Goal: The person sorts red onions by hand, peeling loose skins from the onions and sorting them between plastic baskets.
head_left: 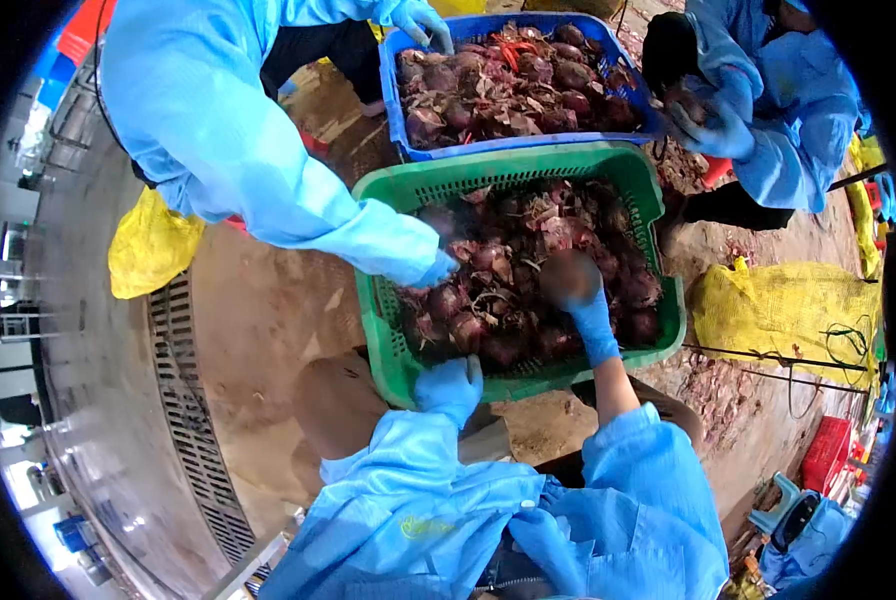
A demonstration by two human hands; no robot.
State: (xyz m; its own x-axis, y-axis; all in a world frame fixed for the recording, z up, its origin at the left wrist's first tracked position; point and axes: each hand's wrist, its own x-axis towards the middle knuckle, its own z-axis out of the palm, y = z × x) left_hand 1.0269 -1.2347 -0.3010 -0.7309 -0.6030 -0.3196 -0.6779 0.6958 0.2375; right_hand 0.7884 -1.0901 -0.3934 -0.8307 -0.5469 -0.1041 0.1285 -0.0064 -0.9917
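A green basket (378,315) full of red onions (500,348) and loose papery skins is right in front of me. My left hand (451,388), in a blue glove, is closed at the basket's near left rim with its thumb raised. Over the onions reaches my right hand (594,322), also gloved. Its fingers are mostly hidden around a blurred, round brownish thing that looks like a red onion (570,277). At the left side, a co-worker's gloved hand (436,268) dips toward the same onions.
Behind stands a blue basket (528,152) of onions, with another gloved hand (423,22) at its rim. A co-worker at right holds a dark roundish thing in a gloved hand (713,125). Yellow mesh bags (783,310) lie right. A floor drain grate (193,410) runs left.
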